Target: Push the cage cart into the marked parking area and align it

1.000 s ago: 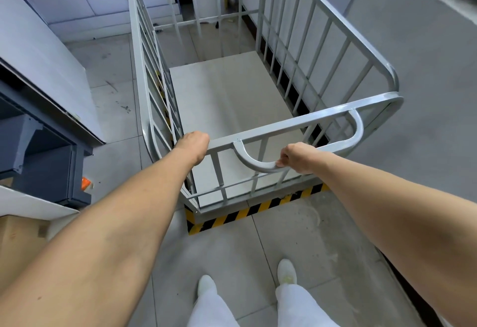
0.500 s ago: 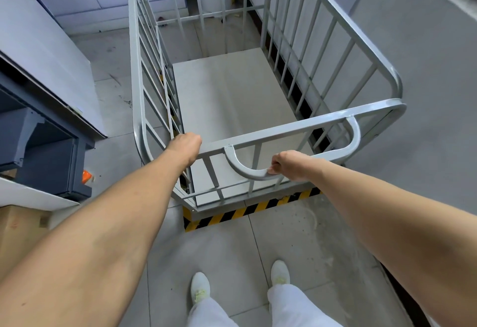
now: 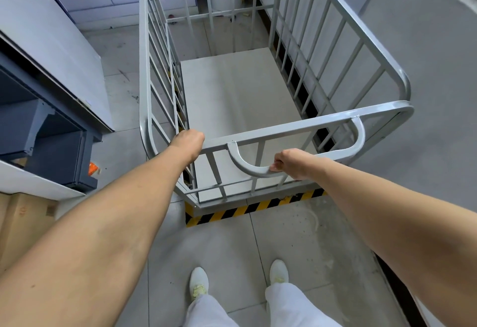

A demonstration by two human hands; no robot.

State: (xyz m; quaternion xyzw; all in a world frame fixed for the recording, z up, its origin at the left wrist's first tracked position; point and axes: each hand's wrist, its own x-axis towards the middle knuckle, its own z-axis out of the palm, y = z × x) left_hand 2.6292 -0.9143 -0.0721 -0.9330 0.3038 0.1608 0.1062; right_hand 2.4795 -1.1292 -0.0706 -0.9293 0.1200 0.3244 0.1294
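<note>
Cart (image 3: 240, 99) inside yellow-black tape (image 3: 255, 209), close beside right wall (image 3: 426, 73). Left hand (image 3: 189, 140) wrapped around top rail, right hand (image 3: 291, 164) clenched on handle (image 3: 258, 170): spaced grips likely for steering square.

Two bare forearms, no sleeves in view, no watch, ring or band on either wrist. Left hand (image 3: 189, 140) and right hand (image 3: 293, 162) ungloved. White trousers (image 3: 289, 306), loose at the legs, cut off by the bottom edge of the view. White shoes: left shoe (image 3: 198, 282) and right shoe (image 3: 278, 272), low and rounded at the toe, each with a pale yellowish patch across the top, possibly laces or a stain, too blurred to tell. Nothing of the upper body visible.
</note>
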